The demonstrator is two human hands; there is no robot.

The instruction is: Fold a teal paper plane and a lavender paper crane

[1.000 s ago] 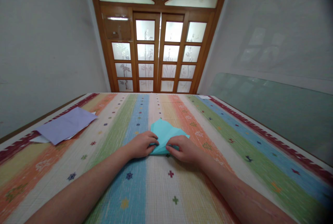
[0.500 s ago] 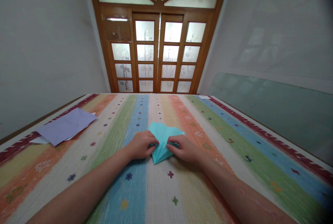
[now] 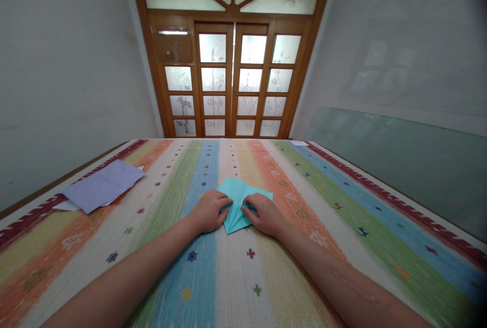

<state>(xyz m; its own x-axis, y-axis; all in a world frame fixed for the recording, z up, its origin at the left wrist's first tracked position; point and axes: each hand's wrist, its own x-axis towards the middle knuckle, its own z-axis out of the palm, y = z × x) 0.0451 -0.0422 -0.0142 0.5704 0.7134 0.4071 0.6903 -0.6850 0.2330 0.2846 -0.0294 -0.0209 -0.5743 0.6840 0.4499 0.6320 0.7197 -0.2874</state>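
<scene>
A folded sheet of turquoise paper (image 3: 236, 192) lies on the striped tablecloth in front of me, one pointed corner toward me and creases running up from it. My left hand (image 3: 211, 211) is closed on its left side, thumb and fingers bent together at the edge. On the other side my right hand (image 3: 264, 213) curls over the paper, its thumb and fingertips pinching or pressing near the middle crease. Parts of the paper's left and right edges are hidden under the hands.
Purple paper (image 3: 104, 183) over white sheets lies on the left of the table. A striped, patterned tablecloth (image 3: 236, 287) covers the table. A small white item (image 3: 299, 143) is at the far edge. Beyond stand wooden glazed doors (image 3: 232, 76); a pale green panel (image 3: 395, 150) stands at the right.
My right hand has shifted slightly left and up over the turquoise paper. The paper's near corner sits a little farther from me. The view has shifted slightly.
</scene>
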